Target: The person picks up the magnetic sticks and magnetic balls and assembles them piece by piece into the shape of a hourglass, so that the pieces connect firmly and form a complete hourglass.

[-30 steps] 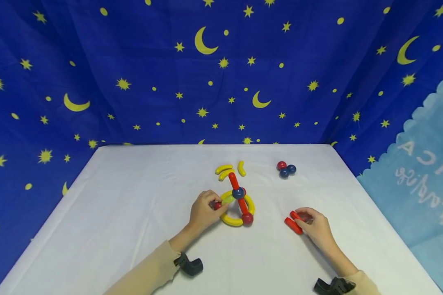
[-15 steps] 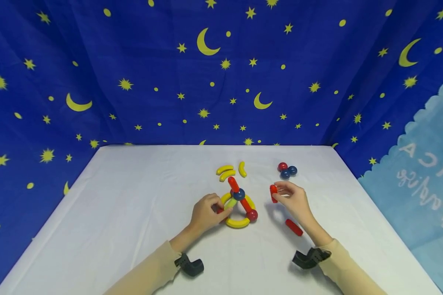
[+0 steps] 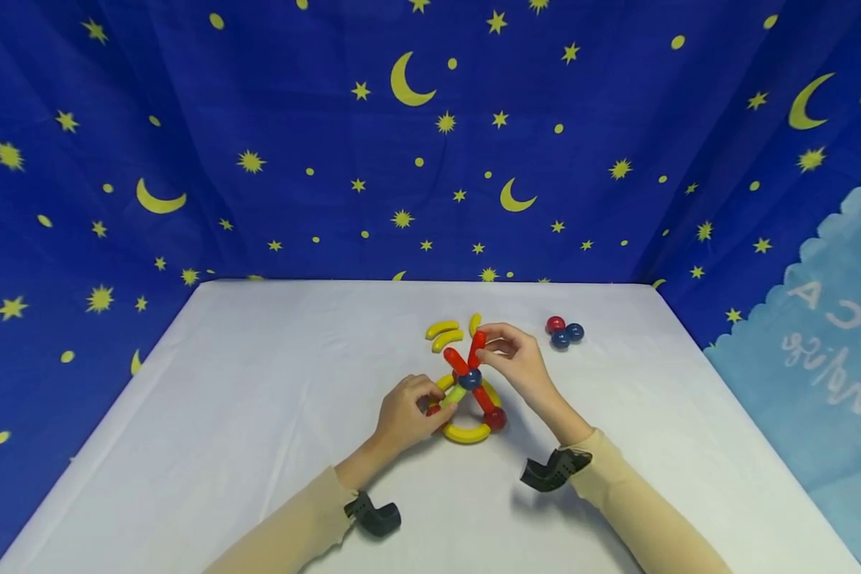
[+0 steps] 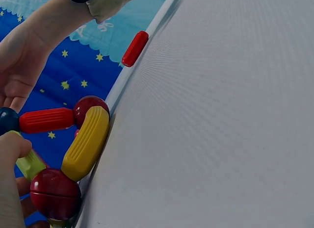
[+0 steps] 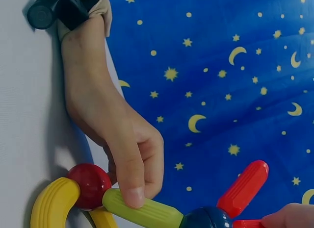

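Note:
A toy frame of rods and balls stands mid-table: a ring of curved yellow rods [image 3: 466,434] with red balls [image 3: 496,418], and sloping rods that meet at a raised blue ball [image 3: 469,379]. My left hand [image 3: 410,410] pinches the green rod [image 5: 147,212] on the ring's left side, beside a red ball [image 4: 55,193]. My right hand [image 3: 520,363] pinches a red rod [image 3: 477,347] by its upper part, its lower end right at the blue ball. A second red rod [image 3: 455,360] sticks up from that ball to the left; another red rod [image 4: 47,120] slopes down from it.
Loose curved yellow rods [image 3: 442,329] lie behind the frame. At the back right, a red ball [image 3: 556,324] and two blue balls [image 3: 560,340] sit together. A spare red rod [image 4: 135,49] lies on the white tablecloth [image 3: 273,351]. Blue star-patterned cloth [image 3: 316,127] hangs behind.
My right hand has picked up one of two red rods at the right and carried it left to the blue ball. The left hand keeps its hold; the frame has tilted slightly.

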